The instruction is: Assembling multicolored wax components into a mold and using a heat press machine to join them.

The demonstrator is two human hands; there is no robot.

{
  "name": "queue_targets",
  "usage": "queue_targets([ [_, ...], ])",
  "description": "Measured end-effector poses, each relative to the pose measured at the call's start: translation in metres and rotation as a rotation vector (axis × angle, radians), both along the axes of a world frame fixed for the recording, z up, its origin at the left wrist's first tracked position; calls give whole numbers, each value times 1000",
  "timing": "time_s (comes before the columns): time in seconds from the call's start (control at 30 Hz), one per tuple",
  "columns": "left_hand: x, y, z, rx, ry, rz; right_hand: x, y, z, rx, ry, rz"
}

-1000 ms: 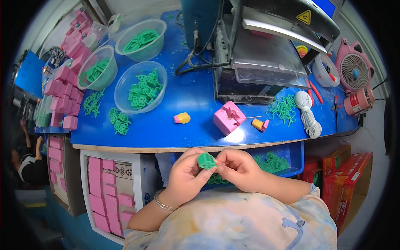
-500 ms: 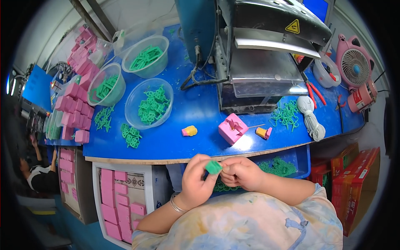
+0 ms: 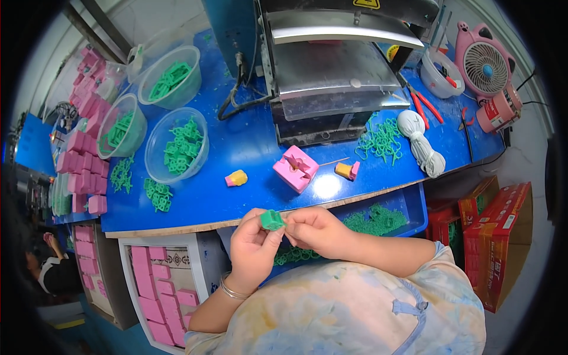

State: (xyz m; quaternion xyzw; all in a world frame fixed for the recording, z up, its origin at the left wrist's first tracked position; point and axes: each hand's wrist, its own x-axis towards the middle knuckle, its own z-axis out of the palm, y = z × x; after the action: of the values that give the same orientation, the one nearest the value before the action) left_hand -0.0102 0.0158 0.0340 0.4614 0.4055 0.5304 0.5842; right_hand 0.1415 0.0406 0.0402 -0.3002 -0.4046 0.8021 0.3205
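Observation:
Above the open drawer, my left hand point(image 3: 253, 245) holds a small green moulded plastic piece point(image 3: 271, 220) between thumb and fingers. My right hand point(image 3: 315, 229) is closed in a pinch against the right edge of that piece; what its fingertips grip is hidden. Beyond my hands, on the blue worktop, stands a pink block mould point(image 3: 294, 170) with a slotted top. A thin stick point(image 3: 333, 162) lies against its right side. Small yellow-and-pink parts lie on both sides of it, one on the left point(image 3: 236, 178) and one on the right point(image 3: 347, 170).
Clear tubs point(image 3: 155, 168) of green pieces stand at left, beside stacked pink blocks point(image 3: 83, 160). A metal press point(image 3: 340, 77) fills the back. Green loops point(image 3: 381, 142), a white cord bundle point(image 3: 421, 145), red-handled pliers point(image 3: 427, 109) and a pink fan point(image 3: 485, 62) are right. Below is a blue drawer point(image 3: 416, 204).
The view has shifted, so the worktop things appear farther left and higher. The green piece has turned slightly in my left hand, and my right hand stays pinched at its edge.

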Motion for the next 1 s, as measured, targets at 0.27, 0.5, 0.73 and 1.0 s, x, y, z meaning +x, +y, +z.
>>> queue_targets([
  [0.27,-9,-4,4,929,790,143,1,1,-11,-928,330,503],
  [0.5,-66,70,61,690,1286,789,4,-5,-15,-274,-94,313],
  [0.73,-51,59,49,758,1355,311,54,-6,21,1004,-883,-317],
  [1.0,-29,44,25,484,1040,175,83,16,15,1160,-1295,-513],
])
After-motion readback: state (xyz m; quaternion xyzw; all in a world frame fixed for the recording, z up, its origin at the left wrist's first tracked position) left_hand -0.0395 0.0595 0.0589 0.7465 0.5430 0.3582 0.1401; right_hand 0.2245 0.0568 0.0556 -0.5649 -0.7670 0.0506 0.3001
